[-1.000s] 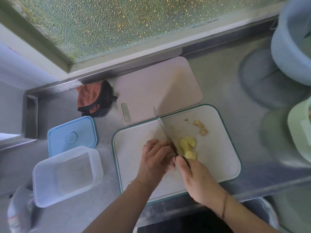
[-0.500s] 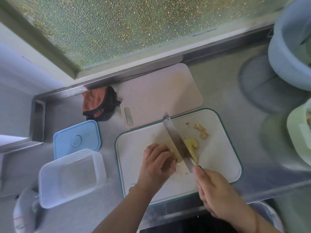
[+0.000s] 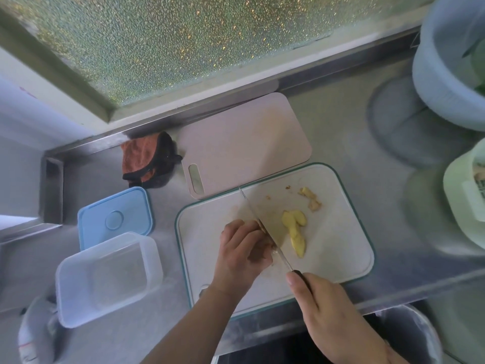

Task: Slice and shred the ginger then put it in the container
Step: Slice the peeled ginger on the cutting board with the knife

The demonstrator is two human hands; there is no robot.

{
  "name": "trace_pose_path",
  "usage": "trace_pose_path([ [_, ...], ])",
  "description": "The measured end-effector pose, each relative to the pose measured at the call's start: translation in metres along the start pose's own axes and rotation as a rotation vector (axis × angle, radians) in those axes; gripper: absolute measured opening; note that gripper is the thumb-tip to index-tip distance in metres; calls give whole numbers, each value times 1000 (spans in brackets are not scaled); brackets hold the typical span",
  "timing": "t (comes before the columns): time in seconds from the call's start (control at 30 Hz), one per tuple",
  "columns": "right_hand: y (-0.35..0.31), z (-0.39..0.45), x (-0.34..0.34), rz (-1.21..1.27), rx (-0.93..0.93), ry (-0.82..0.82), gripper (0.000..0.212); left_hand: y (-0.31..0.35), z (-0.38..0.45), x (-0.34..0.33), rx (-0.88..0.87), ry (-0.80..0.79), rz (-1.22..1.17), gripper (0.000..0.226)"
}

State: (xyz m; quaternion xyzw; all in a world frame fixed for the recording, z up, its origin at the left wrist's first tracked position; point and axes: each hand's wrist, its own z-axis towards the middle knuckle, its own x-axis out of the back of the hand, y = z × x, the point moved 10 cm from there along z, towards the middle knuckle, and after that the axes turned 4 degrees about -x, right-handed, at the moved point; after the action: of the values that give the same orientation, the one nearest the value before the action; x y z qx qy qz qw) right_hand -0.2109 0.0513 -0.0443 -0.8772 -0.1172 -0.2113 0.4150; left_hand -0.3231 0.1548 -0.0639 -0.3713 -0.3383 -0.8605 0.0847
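Left hand (image 3: 242,254) curled, fingers pinning ginger (image 3: 262,227) on board (image 3: 338,248); right hand (image 3: 328,316) gripping knife (image 3: 265,227) handle, blade edge-down.

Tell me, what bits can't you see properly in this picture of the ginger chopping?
All in the head view:
- The ginger piece being cut: hidden under the left hand.
- The knife handle: wrapped inside the right hand.
- The blue tub and green tub: cut off by the right edge, contents unclear.
- The bag beside the clear container: cut off at the bottom left corner and blurred, label unreadable.
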Motion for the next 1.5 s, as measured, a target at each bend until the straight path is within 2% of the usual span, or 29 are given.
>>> trace_pose_path([
  [0.33,-5,0,3,-14,-6,10,54,9,8,5,-29,18,-10,30],
  [0.5,-2,3,1,3,-14,27,73,10,9,5,-40,13,-6,30],
  [0.67,-4,4,0,-10,-20,-3,58,8,8,3,-20,5,-21,26],
  [1.07,-17,16,-1,-31,50,-45,53,4,7,1,-15,5,-32,37],
  [1.17,-10,12,-1,-39,27,-45,54,7,9,3,-36,20,-41,32],
  [1.2,-7,8,0,-41,-4,-41,55,6,8,3,-36,17,-44,28],
  [1.23,-5,3,6,-60,20,34,55,4,8,3,-33,13,-41,26],
  [1.3,-11,3,14,-144,128,136,51,3,7,2,-38,11,-27,25],
  [1.4,-11,23,-4,-44,53,-76,52,5,8,2,-47,17,-12,20],
  [1.5,-4,24,-7,-68,53,-51,61,1,6,-1,-17,9,-8,15],
])
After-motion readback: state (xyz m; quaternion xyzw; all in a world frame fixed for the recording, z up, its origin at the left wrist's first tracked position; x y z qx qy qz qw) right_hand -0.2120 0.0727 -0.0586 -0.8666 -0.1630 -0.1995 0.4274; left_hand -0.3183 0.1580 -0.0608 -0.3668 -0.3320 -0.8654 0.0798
